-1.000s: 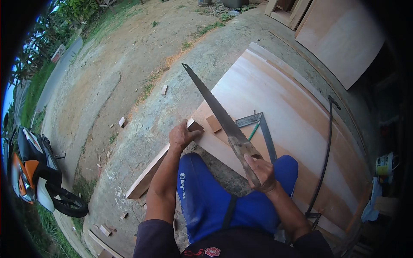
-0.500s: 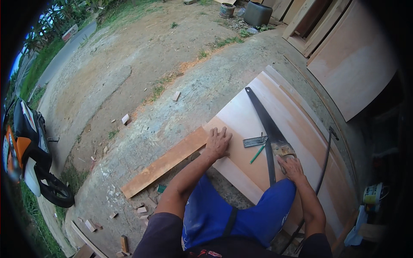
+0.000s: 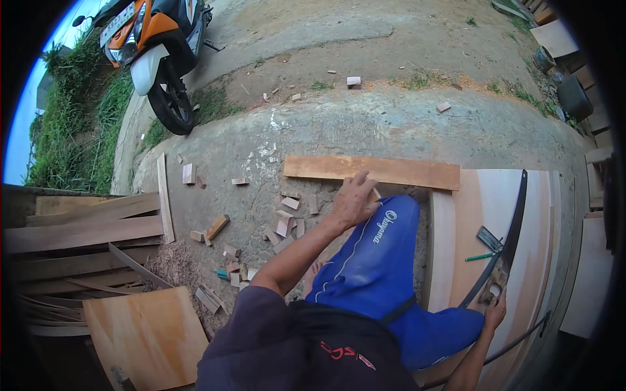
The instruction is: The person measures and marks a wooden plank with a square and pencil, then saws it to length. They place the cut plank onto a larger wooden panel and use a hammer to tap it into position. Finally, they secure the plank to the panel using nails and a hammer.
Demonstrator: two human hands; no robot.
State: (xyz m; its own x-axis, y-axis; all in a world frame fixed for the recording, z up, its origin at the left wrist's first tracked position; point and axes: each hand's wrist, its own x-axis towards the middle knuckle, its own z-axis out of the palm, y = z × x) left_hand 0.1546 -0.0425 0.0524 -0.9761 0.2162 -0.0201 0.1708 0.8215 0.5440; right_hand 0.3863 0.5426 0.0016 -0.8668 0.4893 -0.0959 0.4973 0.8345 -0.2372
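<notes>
My left hand (image 3: 355, 201) is beside my raised knee, against the near edge of a long brown plank (image 3: 372, 171). Its fingers are curled round a small pale piece of wood (image 3: 374, 194), mostly hidden. The plank's right end overlaps a pale plywood sheet (image 3: 482, 202). At the lower right, my right hand (image 3: 495, 309) grips the handle of a handsaw (image 3: 517, 218), which lies on the sheet with its blade pointing away. Beside the saw are a try square (image 3: 489, 239), a green pencil (image 3: 479, 257) and a dark narrow strip (image 3: 479, 287).
Small wood offcuts (image 3: 285, 225) are scattered on the concrete to my left. Boards (image 3: 85, 234) and a square plywood piece (image 3: 147, 332) lie at the far left, near shavings (image 3: 179, 264). An orange and white motorbike (image 3: 160, 55) stands beyond. A dark rod (image 3: 521, 339) crosses the sheet.
The view has swung left, bringing the offcuts and boards into sight. My left hand has moved from the plank's right end toward its middle and now holds a small wood piece. My right hand stays on the handsaw.
</notes>
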